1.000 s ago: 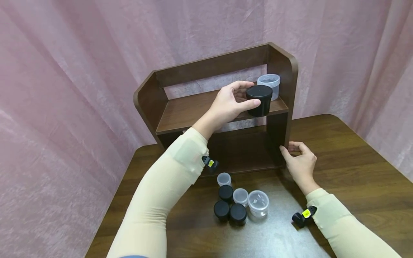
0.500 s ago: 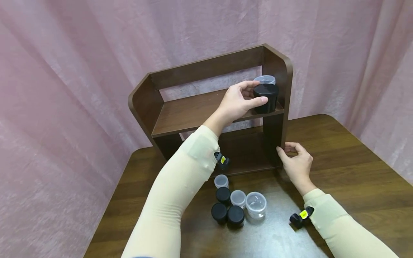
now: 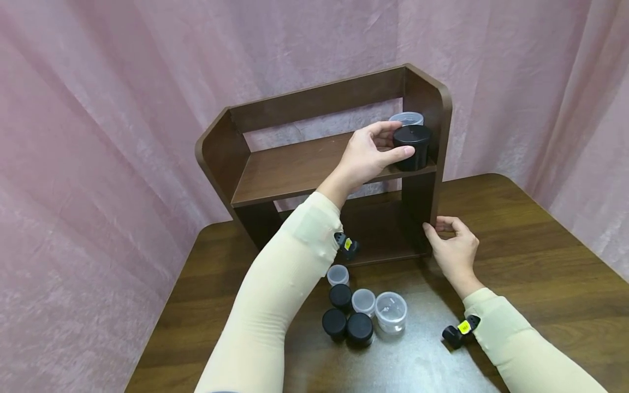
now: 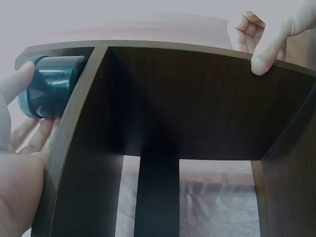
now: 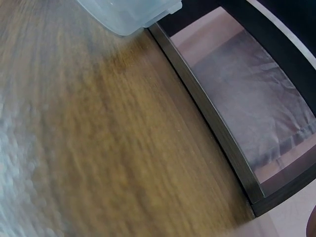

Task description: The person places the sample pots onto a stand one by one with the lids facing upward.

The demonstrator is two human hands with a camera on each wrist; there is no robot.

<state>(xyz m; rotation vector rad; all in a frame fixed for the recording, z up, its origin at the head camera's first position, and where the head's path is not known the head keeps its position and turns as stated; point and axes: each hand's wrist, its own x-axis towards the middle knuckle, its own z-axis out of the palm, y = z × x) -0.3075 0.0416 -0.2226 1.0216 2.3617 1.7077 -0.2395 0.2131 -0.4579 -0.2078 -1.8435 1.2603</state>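
Observation:
My left hand (image 3: 368,155) holds a black lidded jar (image 3: 414,150) upright at the right end of the upper shelf of a brown wooden desk rack (image 3: 295,169). Thumb and fingers are on either side of the jar, which appears dark teal in the left wrist view. Right behind it stands a clear plastic jar (image 3: 407,117), mostly hidden except for its rim. Lower down, my right hand (image 3: 456,251) grips the front edge of the rack's right side panel (image 4: 197,94), thumb on the inner face and fingers outside.
In front of the rack, several small jars are grouped on the wooden table (image 3: 530,245): black-topped ones (image 3: 360,328), small translucent ones (image 3: 363,301) and a larger clear jar (image 3: 391,311). Pink curtains (image 3: 123,136) hang behind and to both sides.
My left hand has carried the black jar rightward, up to the right side panel; it now covers most of the clear jar. My right hand keeps its grip on the panel.

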